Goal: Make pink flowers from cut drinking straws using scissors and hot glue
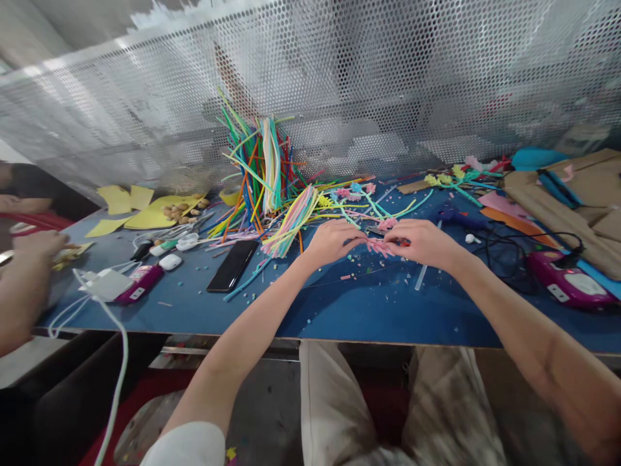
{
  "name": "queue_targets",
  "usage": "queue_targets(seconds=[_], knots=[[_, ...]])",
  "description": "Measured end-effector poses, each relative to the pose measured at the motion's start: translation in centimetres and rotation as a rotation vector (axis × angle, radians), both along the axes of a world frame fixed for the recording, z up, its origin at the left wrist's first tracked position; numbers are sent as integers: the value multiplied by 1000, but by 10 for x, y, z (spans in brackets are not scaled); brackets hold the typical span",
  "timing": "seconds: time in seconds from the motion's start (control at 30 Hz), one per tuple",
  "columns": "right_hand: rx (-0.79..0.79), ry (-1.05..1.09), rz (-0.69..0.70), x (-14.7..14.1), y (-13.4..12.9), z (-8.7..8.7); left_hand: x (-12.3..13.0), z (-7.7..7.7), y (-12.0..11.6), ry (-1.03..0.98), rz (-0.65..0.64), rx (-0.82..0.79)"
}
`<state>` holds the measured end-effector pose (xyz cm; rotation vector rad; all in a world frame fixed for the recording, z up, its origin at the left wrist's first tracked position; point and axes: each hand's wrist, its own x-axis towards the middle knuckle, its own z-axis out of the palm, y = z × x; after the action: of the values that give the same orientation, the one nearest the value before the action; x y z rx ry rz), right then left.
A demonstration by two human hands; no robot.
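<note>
Between my two hands is a pink fuzzy strip piece [377, 246], low over the blue table. My left hand [334, 242] pinches its left end with fingers closed. On the right end, my right hand [421, 243] has its fingers closed too; a small red and dark bit shows by its fingertips. Just beyond the hands lie pink and blue fuzzy flowers [345, 193] on green stems. A bundle of pastel pipe cleaners [292, 221] rests left of my left hand.
On the blue table [272, 310] are a black phone [233, 265], a glue gun [458, 218], purple power strips [570, 278] with cables, and brown cardboard [572, 213]. Upright pipe cleaners [252, 168] stand before a perforated metal screen [388, 84]. Another person's arm [24, 278] is at far left.
</note>
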<state>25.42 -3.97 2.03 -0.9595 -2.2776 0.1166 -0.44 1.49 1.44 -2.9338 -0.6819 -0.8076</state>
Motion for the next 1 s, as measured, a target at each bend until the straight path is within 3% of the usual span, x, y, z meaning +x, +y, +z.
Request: queue_targets(seconds=[0.23, 0.53, 1.0], knots=[[3, -43, -2, 0, -1, 0, 0, 0, 1, -2, 3, 10], [-39, 101, -48, 12, 2, 3, 0, 0, 1, -21, 21, 15], [27, -21, -88, 6, -2, 3, 0, 0, -1, -24, 21, 60]])
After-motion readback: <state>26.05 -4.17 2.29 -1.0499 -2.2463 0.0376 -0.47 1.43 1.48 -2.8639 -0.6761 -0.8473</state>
